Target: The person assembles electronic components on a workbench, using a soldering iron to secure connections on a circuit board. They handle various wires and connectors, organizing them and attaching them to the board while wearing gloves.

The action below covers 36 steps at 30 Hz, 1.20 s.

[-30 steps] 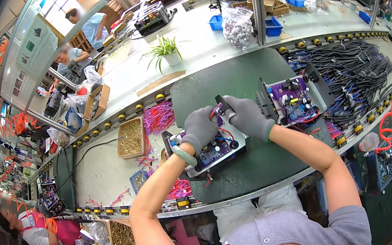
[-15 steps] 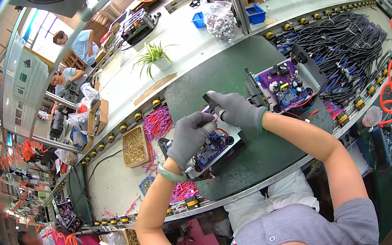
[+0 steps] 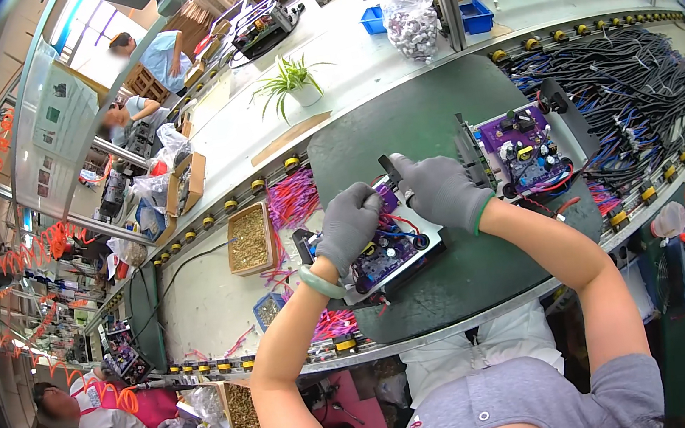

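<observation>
My gloved left hand (image 3: 350,228) is closed in a pinch above a purple circuit board (image 3: 388,253) set in an open metal housing; what the fingertips hold is too small to make out. My gloved right hand (image 3: 442,191) grips the black end plate (image 3: 389,169) at the far side of that housing. Red and blue wires lie on the board near my left fingers. To the right, a second open housing with a purple board (image 3: 522,145) stands on the green mat (image 3: 485,261), untouched by either hand.
Black cables (image 3: 622,85) are heaped at the right. Pink wires (image 3: 294,198) and a box of small brass-coloured parts (image 3: 249,239) lie at the left. A potted plant (image 3: 306,92) and a bag of white parts (image 3: 412,24) stand beyond the mat. Other people work at the left.
My view has shifted, so the scene sits further right and slightly higher. The left hand's fingers have moved from beside my right fingers back over the board. My right hand stays at the end plate.
</observation>
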Each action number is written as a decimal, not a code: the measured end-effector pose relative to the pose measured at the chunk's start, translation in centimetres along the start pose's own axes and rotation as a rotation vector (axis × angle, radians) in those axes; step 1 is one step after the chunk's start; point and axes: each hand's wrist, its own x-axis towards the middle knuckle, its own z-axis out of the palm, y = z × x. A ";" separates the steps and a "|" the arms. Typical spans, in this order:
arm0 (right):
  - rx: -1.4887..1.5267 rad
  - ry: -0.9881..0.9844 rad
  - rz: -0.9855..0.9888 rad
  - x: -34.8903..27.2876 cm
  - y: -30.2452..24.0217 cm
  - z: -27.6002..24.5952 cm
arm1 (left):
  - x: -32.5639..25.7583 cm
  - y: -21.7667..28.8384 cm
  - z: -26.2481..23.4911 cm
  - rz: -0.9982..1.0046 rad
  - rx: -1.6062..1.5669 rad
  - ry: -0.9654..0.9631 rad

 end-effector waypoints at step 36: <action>0.407 0.086 -0.148 -3.5 1.1 -1.9 | 0.2 5.7 0.2 0.265 0.799 0.078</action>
